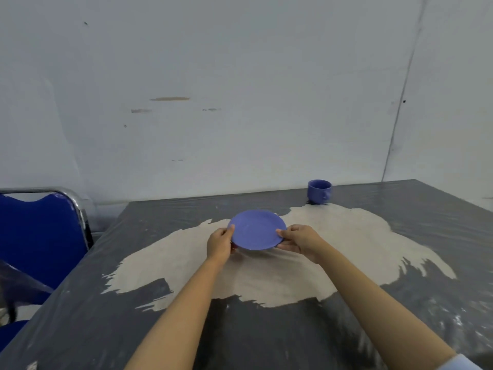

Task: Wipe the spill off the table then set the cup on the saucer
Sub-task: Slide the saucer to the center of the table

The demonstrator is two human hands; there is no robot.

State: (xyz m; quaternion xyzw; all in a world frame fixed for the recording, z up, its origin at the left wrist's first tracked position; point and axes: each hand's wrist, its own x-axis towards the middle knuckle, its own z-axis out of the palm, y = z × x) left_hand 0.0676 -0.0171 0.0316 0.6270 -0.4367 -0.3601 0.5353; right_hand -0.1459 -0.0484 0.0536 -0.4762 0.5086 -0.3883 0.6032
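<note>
scuffed pale wall (240,76), blue chrome-framed chair (40,236) at left.

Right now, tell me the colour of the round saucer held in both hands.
The round saucer is a plain periwinkle blue, clearest in the head view.

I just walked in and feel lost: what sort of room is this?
Probably a plain staged workroom, not a home kitchen: a bare scuffed wall, a table under dark plastic sheeting, and one blue metal-framed chair.
</note>
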